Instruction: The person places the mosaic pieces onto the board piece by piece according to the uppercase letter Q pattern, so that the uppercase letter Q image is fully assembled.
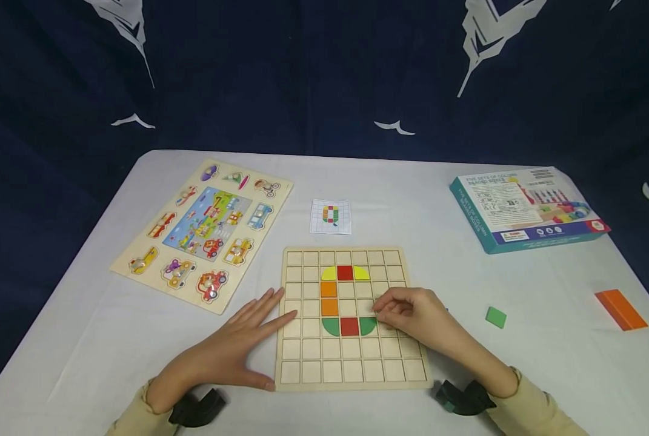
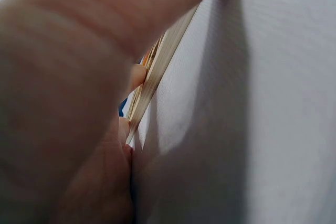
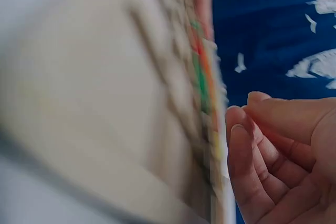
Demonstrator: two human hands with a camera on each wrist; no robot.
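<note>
A wooden grid board [image 1: 351,369] lies on the table with coloured tiles in its cells. A red tile [image 1: 345,273] sits between two yellow rounded tiles [image 1: 361,274]; two orange tiles [image 1: 329,289] run down the left side. Below, another red tile [image 1: 349,327] lies between green rounded tiles [image 1: 331,327]. My left hand [image 1: 237,342] rests spread at the board's left edge, fingertips on the rim, thumb by the near corner. My right hand [image 1: 411,312] hovers at the right-hand green tile [image 1: 367,326], fingers curled and fingertips together, with no tile showing between them [image 3: 278,156].
A small pattern card [image 1: 330,217] lies beyond the board. At left is a wooden vehicle puzzle [image 1: 231,206], at back right a teal game box [image 1: 528,209]. A green square tile [image 1: 495,317] and orange pieces [image 1: 621,309] lie on the right.
</note>
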